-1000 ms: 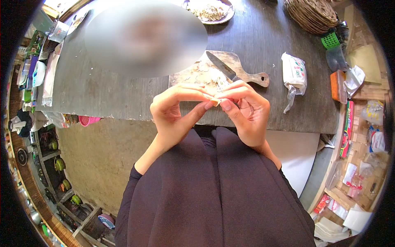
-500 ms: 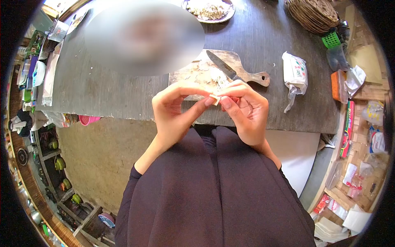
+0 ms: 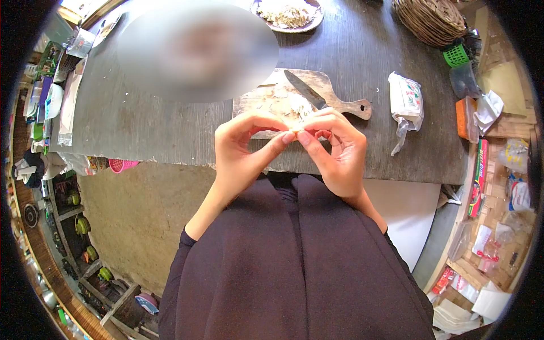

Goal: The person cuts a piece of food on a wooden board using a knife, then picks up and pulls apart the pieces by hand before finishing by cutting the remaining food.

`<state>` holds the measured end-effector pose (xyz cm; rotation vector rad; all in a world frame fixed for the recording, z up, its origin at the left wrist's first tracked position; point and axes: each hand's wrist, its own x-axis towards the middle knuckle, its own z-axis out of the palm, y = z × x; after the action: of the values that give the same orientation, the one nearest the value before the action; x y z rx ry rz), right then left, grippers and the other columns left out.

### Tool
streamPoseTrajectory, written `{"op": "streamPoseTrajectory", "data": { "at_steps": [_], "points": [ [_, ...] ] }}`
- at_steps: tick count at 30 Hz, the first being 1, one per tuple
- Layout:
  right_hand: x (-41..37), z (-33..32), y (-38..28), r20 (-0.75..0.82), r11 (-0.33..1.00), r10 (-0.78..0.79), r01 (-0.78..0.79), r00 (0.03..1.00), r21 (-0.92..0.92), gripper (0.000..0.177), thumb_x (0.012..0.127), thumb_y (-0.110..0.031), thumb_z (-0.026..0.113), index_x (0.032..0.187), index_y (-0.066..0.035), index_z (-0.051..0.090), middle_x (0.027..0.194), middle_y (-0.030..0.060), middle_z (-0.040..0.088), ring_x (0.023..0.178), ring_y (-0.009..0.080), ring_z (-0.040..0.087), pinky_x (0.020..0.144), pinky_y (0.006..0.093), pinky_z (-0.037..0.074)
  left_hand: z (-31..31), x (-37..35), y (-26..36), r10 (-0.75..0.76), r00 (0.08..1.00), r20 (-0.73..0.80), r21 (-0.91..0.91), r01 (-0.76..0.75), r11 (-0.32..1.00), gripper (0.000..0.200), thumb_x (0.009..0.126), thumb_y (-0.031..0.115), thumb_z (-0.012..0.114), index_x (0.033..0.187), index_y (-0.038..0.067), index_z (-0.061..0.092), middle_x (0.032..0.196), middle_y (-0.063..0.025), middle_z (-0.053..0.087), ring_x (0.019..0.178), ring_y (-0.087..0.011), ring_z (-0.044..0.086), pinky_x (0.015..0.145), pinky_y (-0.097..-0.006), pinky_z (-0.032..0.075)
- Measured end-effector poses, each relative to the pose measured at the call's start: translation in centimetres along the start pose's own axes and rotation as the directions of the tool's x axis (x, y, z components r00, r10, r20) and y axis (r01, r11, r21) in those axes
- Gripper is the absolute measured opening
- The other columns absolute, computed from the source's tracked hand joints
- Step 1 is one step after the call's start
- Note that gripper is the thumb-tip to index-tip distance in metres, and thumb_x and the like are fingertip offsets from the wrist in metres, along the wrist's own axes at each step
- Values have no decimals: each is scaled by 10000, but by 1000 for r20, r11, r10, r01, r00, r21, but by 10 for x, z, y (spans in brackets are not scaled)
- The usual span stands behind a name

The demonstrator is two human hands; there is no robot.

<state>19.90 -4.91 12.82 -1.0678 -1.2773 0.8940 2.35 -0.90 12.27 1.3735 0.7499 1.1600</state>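
My left hand [image 3: 245, 144] and my right hand [image 3: 343, 148] meet at their fingertips above the near edge of the cutting board [image 3: 322, 84]. Both hands are closed in a pinch, thumbs against index fingers, on a small pale yellowish piece that the fingertips now almost wholly cover. Just beyond them, a heap of pale shreds [image 3: 299, 105] lies on the wooden board. A knife [image 3: 306, 89] rests across the board, blade pointing away to the left; its handle is partly hidden behind my right hand.
A plate of pale shreds [image 3: 288, 16] stands at the far side of the dark table [image 3: 170, 133]. To the right lies a white plastic packet [image 3: 406, 102]. Wicker baskets [image 3: 430, 20] and a green basket [image 3: 455, 55] are at the far right. A blurred patch hides the upper left.
The fingertips of both hands have closed together over the pale piece, which showed between them before. My left hand has shifted slightly right. Knife, board and packet stay put.
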Motion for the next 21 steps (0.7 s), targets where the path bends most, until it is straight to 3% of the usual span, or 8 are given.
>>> {"op": "streamPoseTrajectory", "data": {
  "at_steps": [4,9,15,17,21],
  "points": [
    [-1,4,5,-31,999,1,0,1000,42,69,896,-11,744,961,-31,730,933,37,671,817,75,613,644,220,462,-2,1,1,-9,999,51,129,2,992,144,849,7,808,978,-18,747,974,-88,770,935,-137,717,870,-288,549],
    [-2,8,6,-63,993,31,-23,998,114,66,899,-7,739,959,-30,727,972,41,670,828,72,613,646,219,467,-1,2,-3,124,990,61,268,-136,954,132,840,18,805,957,-9,752,930,-98,774,891,-158,734,829,-294,551],
    [-3,6,9,-56,989,88,-80,995,125,63,901,-15,738,958,-40,729,950,31,669,820,71,614,633,215,457,-5,3,0,108,989,104,377,-140,915,112,839,10,793,939,-7,746,914,-110,768,877,-186,742,810,-299,550],
    [0,0,9,41,999,20,-18,999,-43,55,904,-27,745,954,-43,731,954,28,674,820,70,617,627,213,450,-9,3,-2,102,989,110,366,-136,920,107,845,13,790,942,-7,748,915,-109,769,876,-181,740,812,-298,550],
    [0,2,8,27,1000,9,-9,1000,-12,46,910,-37,750,952,-48,736,960,27,681,835,68,621,636,211,449,-7,1,-5,67,995,75,298,-86,951,101,857,23,786,948,-4,755,918,-102,773,877,-163,733,821,-297,547]
  ]
}}
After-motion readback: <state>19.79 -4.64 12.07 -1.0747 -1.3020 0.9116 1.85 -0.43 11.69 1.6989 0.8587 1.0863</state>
